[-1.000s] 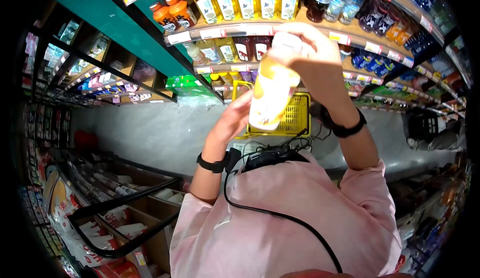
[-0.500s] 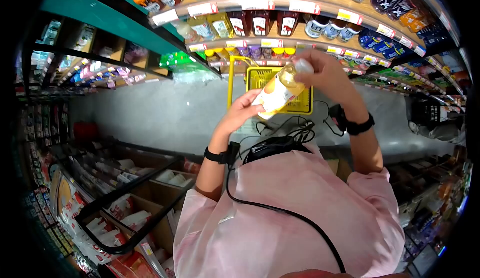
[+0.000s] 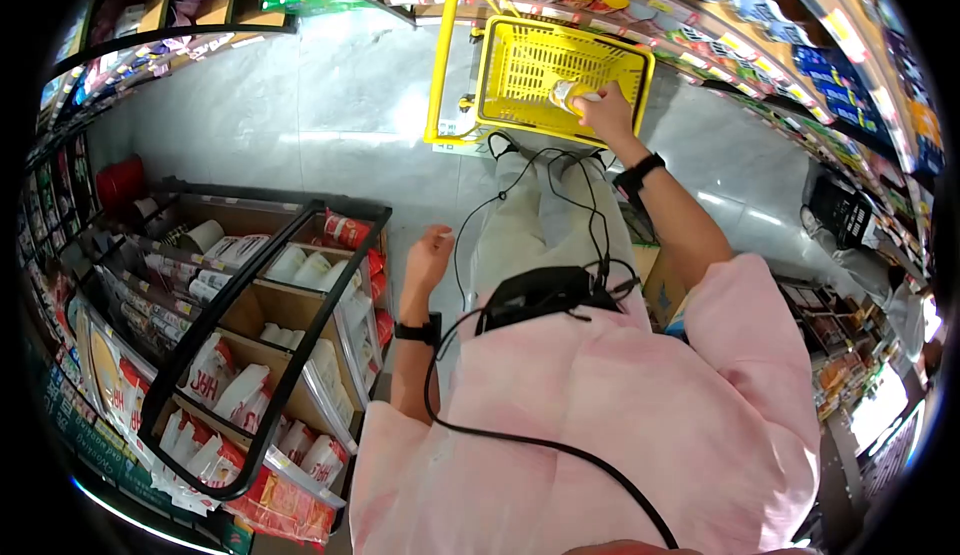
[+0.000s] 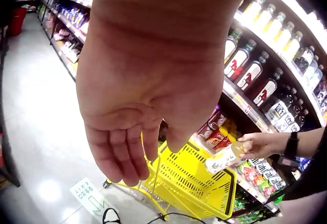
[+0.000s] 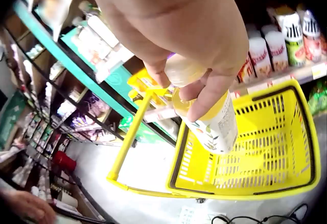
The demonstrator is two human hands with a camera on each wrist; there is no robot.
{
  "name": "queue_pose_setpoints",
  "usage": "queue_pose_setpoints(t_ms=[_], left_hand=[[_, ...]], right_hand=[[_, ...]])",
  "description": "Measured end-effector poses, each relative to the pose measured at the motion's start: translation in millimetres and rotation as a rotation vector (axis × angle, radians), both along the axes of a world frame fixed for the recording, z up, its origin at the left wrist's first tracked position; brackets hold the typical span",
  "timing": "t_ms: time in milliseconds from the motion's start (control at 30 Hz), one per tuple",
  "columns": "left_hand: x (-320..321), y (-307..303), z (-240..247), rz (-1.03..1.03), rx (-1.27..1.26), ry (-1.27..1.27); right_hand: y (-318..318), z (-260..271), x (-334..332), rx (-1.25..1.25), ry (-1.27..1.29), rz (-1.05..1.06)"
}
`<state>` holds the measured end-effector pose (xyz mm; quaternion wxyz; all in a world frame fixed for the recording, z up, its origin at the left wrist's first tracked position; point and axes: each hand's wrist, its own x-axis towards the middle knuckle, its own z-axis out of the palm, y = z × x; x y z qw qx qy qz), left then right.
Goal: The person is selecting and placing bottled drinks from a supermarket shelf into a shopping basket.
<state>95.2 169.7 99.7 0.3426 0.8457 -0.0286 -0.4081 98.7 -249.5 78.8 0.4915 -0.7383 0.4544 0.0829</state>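
My right hand (image 3: 606, 115) grips a juice bottle (image 5: 212, 124) by its neck, just under the pale cap. The bottle has a white label with a fruit and leaf print and yellow contents. It hangs tilted over the yellow shopping basket (image 3: 520, 50), its base overlapping the basket's inside in the right wrist view. My left hand (image 3: 430, 253) is away to the left, holding nothing, its fingers loosely bent and its palm showing in the left wrist view. The basket's bottom shows bare slotted plastic.
Drink shelves (image 4: 245, 93) curve along the front and right. A bin display with a black rail (image 3: 300, 345) stands close on the left. Cables (image 3: 590, 195) hang from the waist pack. A green-and-white exit sign (image 4: 92, 199) lies on the floor.
The bottle was held up by both hands. My left hand has let go and dropped back left, while my right hand has lowered the bottle to the basket. The view has tilted down.
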Motion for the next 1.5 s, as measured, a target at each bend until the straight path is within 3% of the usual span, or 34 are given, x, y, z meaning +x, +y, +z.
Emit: queue_pose_setpoints(t_ms=[100, 200, 267, 300, 333, 400, 500, 667, 767, 800, 833, 867, 900, 933, 967, 1000, 1033, 1067, 1133, 1167, 1200, 1267, 1300, 1367, 1433, 1467, 1500], left_hand=[[-21.7, 9.7, -18.3, 0.077, 0.047, 0.109], [-41.0, 26.4, -30.3, 0.133, 0.057, 0.295], [-58.0, 40.1, -35.9, 0.184, 0.108, 0.316], [-63.6, 44.9, -34.5, 0.294, 0.052, 0.368], [-72.2, 50.8, -34.7, 0.308, 0.075, 0.379], [-85.7, 63.3, -34.7, 0.404, 0.099, 0.442], [-114.1, 81.2, -43.4, 0.527, 0.115, 0.511], [-129.0, 85.4, -52.0, 0.605, 0.051, 0.610], [-113.0, 68.0, -46.8, 0.588, 0.014, 0.570], [-106.3, 65.8, -46.6, 0.571, -0.018, 0.543], [-101.9, 68.4, -48.5, 0.479, 0.014, 0.508], [-93.0, 70.1, -51.0, 0.387, 0.042, 0.459], [-84.5, 72.4, -52.7, 0.326, 0.037, 0.353], [-71.4, 71.3, -53.1, 0.269, 0.024, 0.232], [-49.3, 67.1, -45.8, 0.147, 0.072, 0.122], [-19.8, 56.0, -32.1, 0.036, 0.129, 0.004], [14.0, 37.4, -11.9, 0.023, 0.072, -0.086], [43.2, 21.2, 14.7, -0.052, 0.103, -0.180], [91.5, -10.3, 45.2, -0.146, 0.079, -0.344], [115.0, -31.4, 70.3, -0.183, 0.033, -0.340], [141.6, -57.0, 97.3, -0.221, -0.010, -0.337], [175.0, -110.1, 149.1, -0.209, -0.397, -0.514], [186.4, -142.5, 200.9, -0.255, -0.512, -0.601], [197.6, -194.8, 310.8, -0.275, -0.569, -0.516], [195.9, -242.2, 404.4, -0.256, -0.792, -0.775], [201.5, -264.9, 439.4, -0.303, -0.947, -0.984], [212.0, -289.3, 468.3, -0.276, -1.102, -1.077]], right_hand=[[2.5, -82.1, 33.3, -0.034, 0.023, -0.029], [4.0, -169.2, 73.7, 0.098, 0.124, -0.125], [-2.6, -232.9, 103.9, 0.045, 0.227, -0.041], [-5.3, -273.6, 111.6, 0.020, 0.129, -0.024], [7.9, -283.1, 120.4, 0.000, 0.029, -0.005], [14.5, -271.1, 148.4, -0.015, 0.175, 0.026], [26.4, -314.6, 165.5, -0.245, 0.289, 0.128], [37.5, -318.1, 171.9, -0.335, 0.216, 0.113], [36.4, -320.3, 150.6, -0.194, -0.087, 0.074], [41.0, -298.5, 133.2, -0.074, -0.345, 0.047], [51.2, -246.4, 117.8, -0.020, -0.426, 0.005], [41.7, -328.7, 78.7, 0.319, -0.567, -0.049], [49.5, -314.1, 47.8, 0.687, -0.727, -0.078], [39.3, -224.9, 38.3, 0.195, -0.649, 0.549], [39.1, -147.9, 21.9, -0.115, -0.559, 0.792], [33.8, -91.6, 8.9, 0.270, -0.342, 0.829], [21.8, -59.8, -14.8, 0.294, -0.071, 0.850], [12.0, -51.4, -42.0, 0.386, 0.004, 0.736], [-3.9, 16.9, -71.3, 0.123, -0.022, 0.550], [-16.3, 32.1, -87.0, 0.165, -0.067, 0.467], [-29.5, 26.5, -98.1, 0.121, -0.145, 0.522], [-44.5, 37.2, -136.0, -0.015, -0.176, 0.396], [-49.9, 44.4, -148.4, -0.060, -0.073, 0.400], [-46.8, 33.0, -185.0, -0.100, 0.023, 0.395], [-47.4, -10.1, -211.1, -0.182, 0.098, 0.445], [-43.6, -3.2, -210.7, -0.193, 0.083, 0.448], [-29.1, 8.7, -210.6, -0.031, 0.150, 0.384]])
